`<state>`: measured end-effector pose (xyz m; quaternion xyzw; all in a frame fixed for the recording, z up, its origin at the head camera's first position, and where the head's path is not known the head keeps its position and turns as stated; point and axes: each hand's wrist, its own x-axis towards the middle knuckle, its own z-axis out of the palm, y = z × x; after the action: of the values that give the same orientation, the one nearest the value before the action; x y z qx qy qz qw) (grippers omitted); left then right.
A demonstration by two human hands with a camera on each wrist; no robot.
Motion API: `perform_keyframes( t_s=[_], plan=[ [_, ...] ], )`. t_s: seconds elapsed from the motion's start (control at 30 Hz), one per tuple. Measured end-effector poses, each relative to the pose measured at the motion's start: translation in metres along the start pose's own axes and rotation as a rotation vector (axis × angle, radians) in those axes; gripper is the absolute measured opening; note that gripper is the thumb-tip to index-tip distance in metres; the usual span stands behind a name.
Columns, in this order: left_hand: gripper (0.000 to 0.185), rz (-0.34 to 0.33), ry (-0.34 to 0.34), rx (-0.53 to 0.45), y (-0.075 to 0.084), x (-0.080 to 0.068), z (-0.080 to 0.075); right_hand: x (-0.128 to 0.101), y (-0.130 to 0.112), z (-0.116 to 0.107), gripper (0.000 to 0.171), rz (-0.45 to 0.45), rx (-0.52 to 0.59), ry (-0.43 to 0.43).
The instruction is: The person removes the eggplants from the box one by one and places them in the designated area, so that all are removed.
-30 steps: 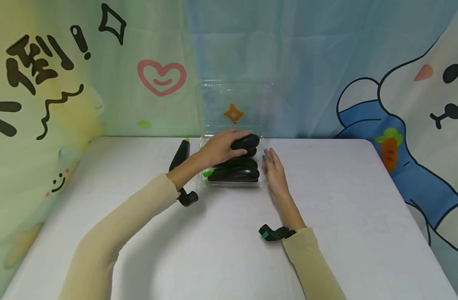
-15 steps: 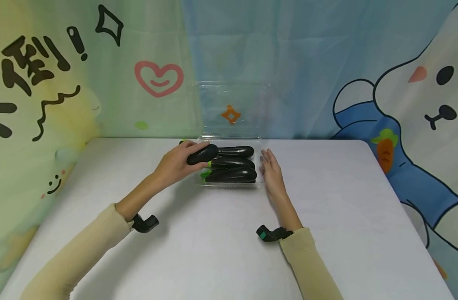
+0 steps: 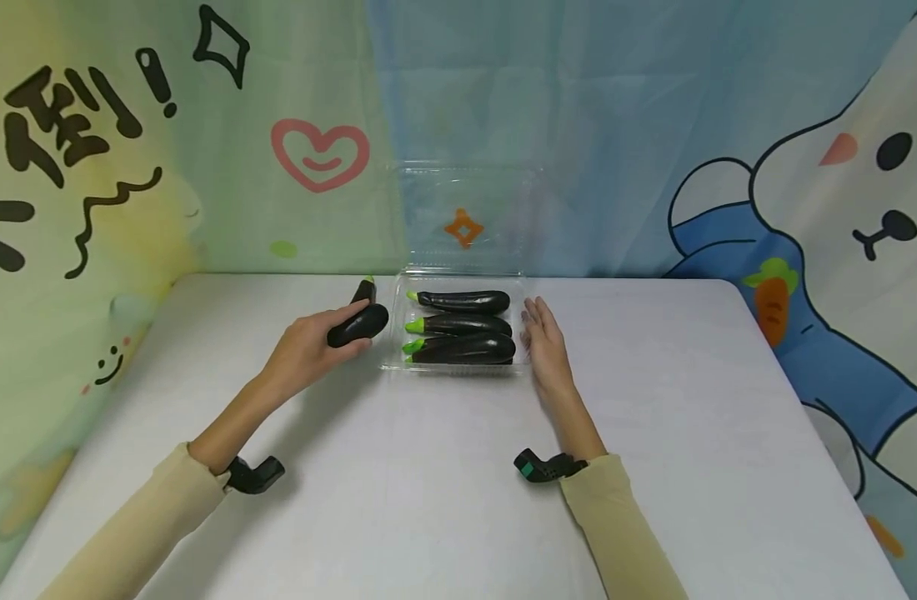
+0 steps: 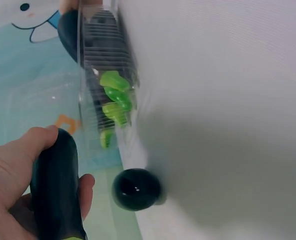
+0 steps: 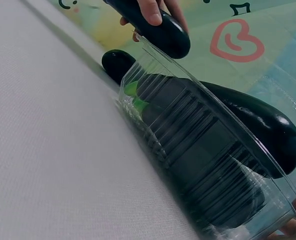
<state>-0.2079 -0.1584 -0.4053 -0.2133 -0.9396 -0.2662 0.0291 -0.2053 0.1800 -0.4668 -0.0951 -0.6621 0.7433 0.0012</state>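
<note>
My left hand (image 3: pixel 306 343) grips a dark, glossy eggplant (image 3: pixel 358 325), held up left of a clear plastic container (image 3: pixel 394 364). The thumb and fingers wrap around the eggplant (image 4: pixel 57 185) in the left wrist view. Just behind it, another eggplant (image 3: pixel 365 289) lies on the table, partly covered by the held one in the head view. Inside the container several eggplants (image 3: pixel 466 349) lie side by side, green stem ends to the left. At the container's right wall my right hand (image 3: pixel 548 354) rests with its fingers extended.
The container's clear lid (image 3: pixel 496 187) stands raised at the back, against the printed curtain (image 3: pixel 608 125). A white cloth covers the table (image 3: pixel 421 492), whose far edge runs close behind the container.
My left hand has lifted the eggplant out of the container and carried it left, past the container's left wall. My right hand has stayed at the right wall.
</note>
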Motion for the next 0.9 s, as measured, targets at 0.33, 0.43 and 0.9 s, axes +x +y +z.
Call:
perform_keyframes(
  t_s=[0.33,0.43,0.9],
  plan=[
    [0.058,-0.046,-0.02,0.015,-0.0053,-0.0022,-0.0006,-0.0008,-0.0004,-0.0005,0.057,0.005,0.005,-0.006],
    [0.057,-0.056,-0.01,0.019,-0.0071,-0.0025,-0.0001,-0.0005,-0.001,-0.0007,0.057,0.004,-0.005,-0.011],
    [0.053,-0.071,0.008,0.018,-0.0049,-0.0067,0.0016,-0.0006,-0.0021,0.0004,0.057,0.003,0.006,0.0]
  ],
)
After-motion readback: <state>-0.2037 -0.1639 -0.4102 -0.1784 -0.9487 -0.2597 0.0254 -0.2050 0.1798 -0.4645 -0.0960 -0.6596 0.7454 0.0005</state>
